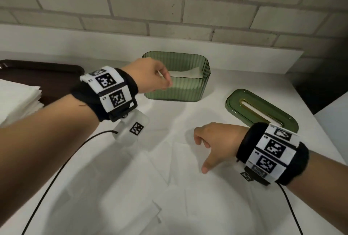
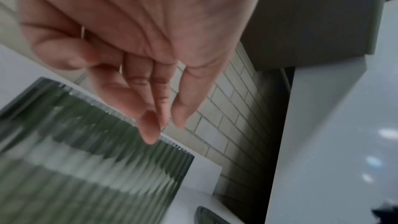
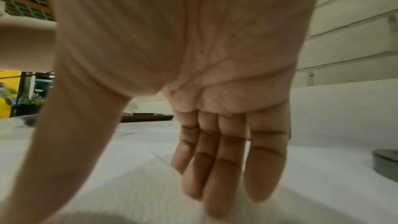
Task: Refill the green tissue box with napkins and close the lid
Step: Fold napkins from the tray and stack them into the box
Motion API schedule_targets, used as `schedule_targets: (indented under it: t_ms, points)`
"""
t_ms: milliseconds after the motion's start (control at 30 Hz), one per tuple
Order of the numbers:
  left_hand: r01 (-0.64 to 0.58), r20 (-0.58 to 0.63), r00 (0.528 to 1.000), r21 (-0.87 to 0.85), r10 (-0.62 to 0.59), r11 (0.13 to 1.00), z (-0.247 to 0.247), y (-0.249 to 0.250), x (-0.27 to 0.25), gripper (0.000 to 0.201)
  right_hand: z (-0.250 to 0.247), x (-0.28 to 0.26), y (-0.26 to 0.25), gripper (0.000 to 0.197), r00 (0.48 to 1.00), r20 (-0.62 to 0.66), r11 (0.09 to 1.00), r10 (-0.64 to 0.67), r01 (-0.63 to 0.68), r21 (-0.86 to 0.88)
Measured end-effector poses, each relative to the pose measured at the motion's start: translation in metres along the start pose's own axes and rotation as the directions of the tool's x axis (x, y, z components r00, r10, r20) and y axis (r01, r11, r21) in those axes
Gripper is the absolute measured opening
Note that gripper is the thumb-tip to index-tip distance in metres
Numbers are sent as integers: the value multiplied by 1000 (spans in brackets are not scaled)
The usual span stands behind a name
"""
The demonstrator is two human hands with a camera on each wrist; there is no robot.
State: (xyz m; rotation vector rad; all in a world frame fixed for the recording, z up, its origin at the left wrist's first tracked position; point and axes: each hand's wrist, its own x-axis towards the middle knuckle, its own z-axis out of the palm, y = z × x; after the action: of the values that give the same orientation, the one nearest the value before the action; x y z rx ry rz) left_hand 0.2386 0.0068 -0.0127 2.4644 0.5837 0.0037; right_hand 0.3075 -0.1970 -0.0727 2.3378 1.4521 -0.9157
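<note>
Across the white counter [image 1: 235, 84] below a pale brick wall [image 1: 169, 8]: loose white paper napkins [image 1: 131, 187] spread flat over the near half, unfolded and overlapping. At far left, a stack of folded white napkins [image 1: 18, 99] resting against a dark brown tray [image 1: 47, 72]. Toward the back, the green ribbed translucent tissue box [image 1: 188, 87], upright and open-topped, with a layer of white napkins [image 1: 186, 73] already inside, reaching perhaps partway up. Just right of it and apart, the green glossy lid [image 1: 244, 102] with a gold-trimmed slot, lying flat on the counter, not yet fitted.

Left hand [image 1: 150, 76] at the box's near left rim, fingers [image 2: 150, 125] loosely extended and holding nothing. Right hand [image 1: 216, 140] low over the spread napkins, fingers [image 3: 215, 168] straight and pointing down, thumb spread, nothing gripped; touching the paper or just above, cannot tell.

Judged partly done: some filling in place, more napkins apparently left to load, lid closing still ahead.

No brand or readable writing anywhere; only black-and-white square code markers on the wristbands [image 1: 109, 91]
</note>
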Motion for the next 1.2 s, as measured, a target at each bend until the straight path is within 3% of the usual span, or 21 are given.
schedule_targets:
  t_ms: [233,333,467,633,733,833,900,1067,1133,1200]
  points:
    - [-33,-77,997,-166,20,986,19,-9,-34,4,7,0,-5,50,992,-121,998,-36,30,-55]
    - [-9,-92,996,-170,-6,985,29,-15,-54,2,8,-2,-2,32,982,-180,998,-49,42,-40]
    - [38,-25,999,-186,-44,982,40,-16,-75,15,9,-9,7,6,961,-272,991,-39,72,114]
    - [68,128,991,-229,-39,971,62,-11,-87,44,5,-20,14,1,888,-457,938,-54,202,281]
    - [30,135,991,-235,3,972,76,-10,-89,42,4,-25,17,5,858,-510,863,-55,298,407]
    - [-3,16,1000,-220,7,975,82,-9,-89,8,7,-27,19,17,845,-535,836,-1,294,463]
    - [4,-43,999,-233,-14,973,84,-11,-88,24,11,-27,19,24,848,-529,841,30,265,472]
    - [25,-103,993,-310,-60,951,77,-17,-87,8,24,-28,24,44,894,-435,838,105,156,523]
    - [17,-134,989,-343,-67,939,70,-22,-86,15,27,-28,27,51,892,-427,825,149,126,551]
    - [20,-180,979,-363,-92,931,59,-24,-83,6,29,-29,30,51,881,-435,778,185,139,612]
